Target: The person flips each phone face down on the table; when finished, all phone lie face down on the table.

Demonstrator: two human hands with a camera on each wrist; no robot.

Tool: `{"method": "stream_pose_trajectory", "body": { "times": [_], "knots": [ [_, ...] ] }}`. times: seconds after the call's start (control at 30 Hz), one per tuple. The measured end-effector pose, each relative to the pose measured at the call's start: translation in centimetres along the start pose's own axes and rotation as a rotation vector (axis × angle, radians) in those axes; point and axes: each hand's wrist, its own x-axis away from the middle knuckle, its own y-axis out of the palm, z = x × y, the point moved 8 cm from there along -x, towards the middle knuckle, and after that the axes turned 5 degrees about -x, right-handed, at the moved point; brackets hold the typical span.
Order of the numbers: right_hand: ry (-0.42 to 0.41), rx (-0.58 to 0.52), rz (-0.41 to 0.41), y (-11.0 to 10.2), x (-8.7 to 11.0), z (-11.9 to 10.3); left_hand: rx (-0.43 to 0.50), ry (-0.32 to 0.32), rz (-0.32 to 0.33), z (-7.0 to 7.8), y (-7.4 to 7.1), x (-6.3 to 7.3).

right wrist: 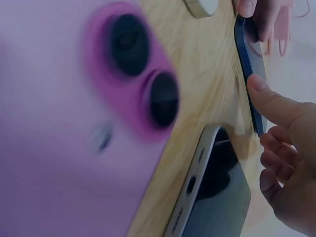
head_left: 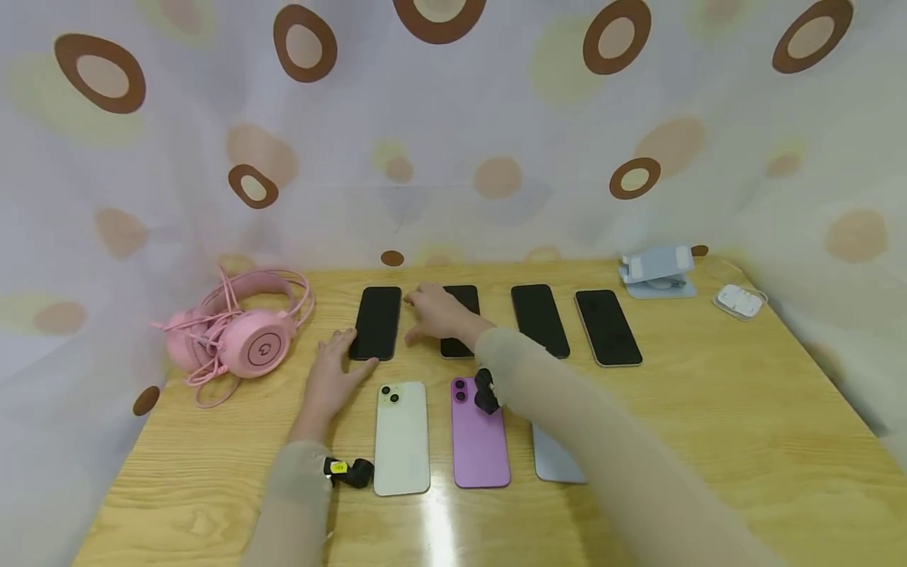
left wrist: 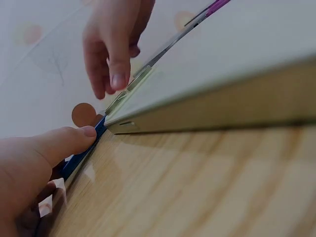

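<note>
A dark-screened smartphone (head_left: 378, 319) lies face up at the left end of the back row, its blue edge visible in the left wrist view. My left hand (head_left: 333, 382) holds its near end, fingers at the left side and thumb (left wrist: 81, 138) at the near edge. Just right of that phone, my right hand (head_left: 442, 315) hovers with loosely bent fingers, its thumb (right wrist: 271, 98) pointing toward the phone's side. Under my right hand and wrist lies a second dark-screened phone (head_left: 464, 346), partly hidden.
Two more dark-screened phones (head_left: 540, 319) lie to the right. Nearer are white (head_left: 402, 449), purple (head_left: 482, 453) and light blue (head_left: 556, 461) phones, backs up; my right sleeve covers part of the blue one. Pink headphones (head_left: 258, 342) sit left; a folding stand (head_left: 657, 272) and white charger (head_left: 739, 301) back right.
</note>
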Motion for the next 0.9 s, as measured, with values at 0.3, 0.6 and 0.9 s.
{"method": "stream_pose_trajectory", "body": {
  "times": [0.3,0.6,0.9],
  "knots": [
    [0.12,0.021,0.022,0.9,-0.9,0.3,-0.04,0.091,0.049,1.6,0.5,-0.4],
    [0.034,-0.177,0.023,0.8,-0.6,1.1,-0.037,0.094,0.025,2.5,0.6,-0.8],
    [0.056,-0.428,-0.01,1.3,-0.7,1.5,-0.021,0.088,0.032,2.3,0.4,-0.8]
  ]
}}
